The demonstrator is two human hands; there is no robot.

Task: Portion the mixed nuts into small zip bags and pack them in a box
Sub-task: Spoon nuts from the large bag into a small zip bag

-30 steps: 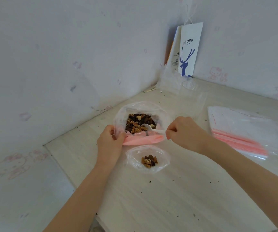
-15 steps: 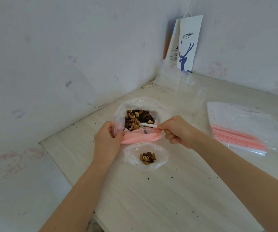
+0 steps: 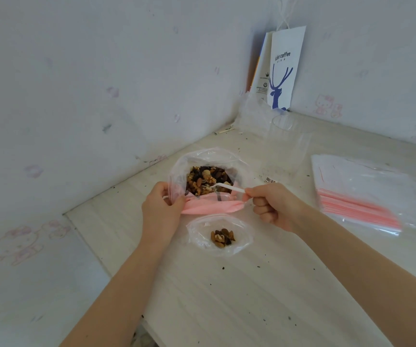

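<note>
over the last second the white plastic spoon (image 3: 227, 188) has been worked further in among the mixed nuts (image 3: 205, 180) in the large bag (image 3: 203, 156) at the centre of the frame. its bowl showed white at the near edge of the heap before and is now half buried. the right hand (image 3: 275, 207) has stayed at the bag's right rim and pinches the end of the handle between thumb and forefinger, the other fingers curled under. the left hand (image 3: 163, 209) has not shifted either: it grips the bag's left rim beside the pink zip strip and holds the mouth wide. the small zip bag (image 3: 200, 230), just below the big one, holds the same little heap of nuts (image 3: 222, 238) as before. so this looks like another scoop being loaded, with the first portion far from full. the stack of unused zip bags (image 3: 359, 199) at the right edge appears untouched. some things are hard to make out:

- whether the spoon carries nuts yet
- the left fingertips, tucked behind the plastic
- what the clear plastic (image 3: 287, 136) in the far corner by the paper bag (image 3: 285, 68) is, perhaps a cup

no packing box can be made out on the table (image 3: 227, 309).
</note>
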